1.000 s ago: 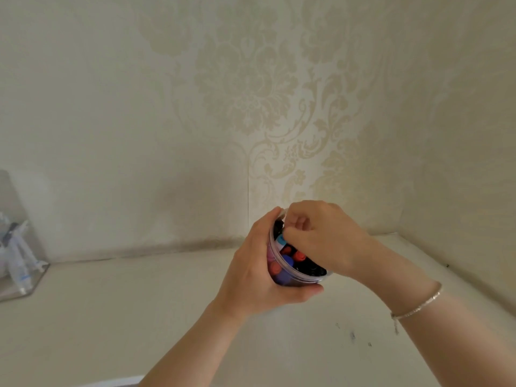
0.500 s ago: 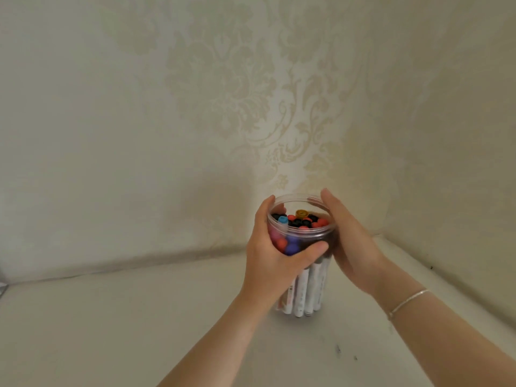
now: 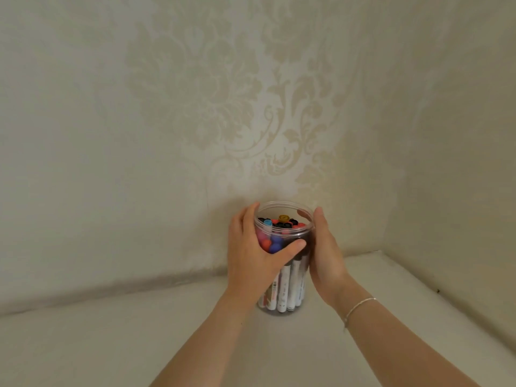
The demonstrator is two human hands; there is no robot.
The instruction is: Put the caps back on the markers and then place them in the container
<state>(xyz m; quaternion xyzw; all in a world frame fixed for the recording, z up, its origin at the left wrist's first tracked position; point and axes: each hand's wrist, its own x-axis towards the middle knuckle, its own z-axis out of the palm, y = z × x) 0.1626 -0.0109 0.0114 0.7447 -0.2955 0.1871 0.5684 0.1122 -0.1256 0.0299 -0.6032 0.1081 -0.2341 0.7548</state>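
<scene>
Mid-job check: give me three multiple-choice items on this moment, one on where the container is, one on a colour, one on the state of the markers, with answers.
1. Where does the container stand?
A. On the surface near the corner of the two walls
B. Lifted high above the surface
C. Lying on its side

2. What colour is the cap that stands highest at the back of the bunch?
A. Green
B. Mustard yellow
C. White

3. In what state are the markers that show?
A. Scattered uncapped on the surface
B. Upright inside the container, coloured caps up
C. Held loose in the right hand

Answers:
1 A: its base sits on the pale surface where the walls meet.
2 B: a yellow-brown cap tops the bunch.
3 B: white barrels show through the clear wall, while the left hand and the right hand hold the container's sides.
</scene>
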